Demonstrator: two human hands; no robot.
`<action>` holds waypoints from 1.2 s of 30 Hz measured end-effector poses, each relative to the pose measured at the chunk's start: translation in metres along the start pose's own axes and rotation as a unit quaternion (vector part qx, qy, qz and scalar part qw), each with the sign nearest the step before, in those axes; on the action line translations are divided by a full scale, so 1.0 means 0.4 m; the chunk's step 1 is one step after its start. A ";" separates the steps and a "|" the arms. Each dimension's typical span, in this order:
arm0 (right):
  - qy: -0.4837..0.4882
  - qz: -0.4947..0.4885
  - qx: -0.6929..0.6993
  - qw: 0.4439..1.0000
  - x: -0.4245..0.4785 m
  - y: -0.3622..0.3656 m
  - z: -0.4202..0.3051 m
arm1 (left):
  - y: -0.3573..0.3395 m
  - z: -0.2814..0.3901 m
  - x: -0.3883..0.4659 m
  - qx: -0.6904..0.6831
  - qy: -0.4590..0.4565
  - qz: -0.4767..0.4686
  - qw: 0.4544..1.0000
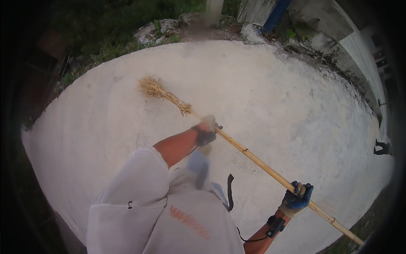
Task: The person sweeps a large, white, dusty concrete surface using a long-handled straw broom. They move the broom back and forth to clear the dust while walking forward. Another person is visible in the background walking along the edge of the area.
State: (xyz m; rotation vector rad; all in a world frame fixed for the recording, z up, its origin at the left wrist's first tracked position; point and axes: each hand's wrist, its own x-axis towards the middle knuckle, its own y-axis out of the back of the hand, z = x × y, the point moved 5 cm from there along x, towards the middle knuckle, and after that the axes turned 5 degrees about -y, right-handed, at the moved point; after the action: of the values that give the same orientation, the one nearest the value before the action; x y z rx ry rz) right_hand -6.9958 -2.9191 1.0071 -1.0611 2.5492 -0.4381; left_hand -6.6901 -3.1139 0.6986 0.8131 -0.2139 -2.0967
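A broom with a long bamboo handle [263,165] slants across the view, from the lower right up to the upper left. Its bristle head [158,90], a bundle of dry twigs bound with ties, is over the pale concrete ground [285,104]. My left hand [207,128] closes around the handle a little below the bristles; a dark strap circles its wrist. Farther down the pole, near the lower right, my right hand [296,197] grips it in a blue and tan work glove, with a small black device strapped to the wrist.
Rocks [158,30] and grass edge the concrete at the top left. A pale post [214,12] and a blue post [276,16] rise at the top. A stained concrete wall [330,28] runs along the upper right. Dark legs of a person [382,148] show at the far right.
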 end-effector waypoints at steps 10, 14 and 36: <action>-0.094 0.084 0.125 0.984 -0.011 -0.009 0.185 | 0.278 0.138 0.282 -0.720 0.038 0.174 0.671; -0.103 0.098 0.040 0.989 0.060 0.051 0.192 | 0.233 0.093 0.223 -0.742 0.080 0.203 0.634; -0.220 -0.066 -0.028 0.973 0.314 -0.207 0.189 | -0.195 -0.623 -0.609 -0.562 0.592 0.248 0.521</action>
State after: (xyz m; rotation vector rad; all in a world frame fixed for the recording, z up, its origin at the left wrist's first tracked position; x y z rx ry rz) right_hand -6.9953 -3.0772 0.9488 -1.1995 2.1183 -0.1400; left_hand -6.4843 -2.8436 0.5882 0.9153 1.3547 -0.4226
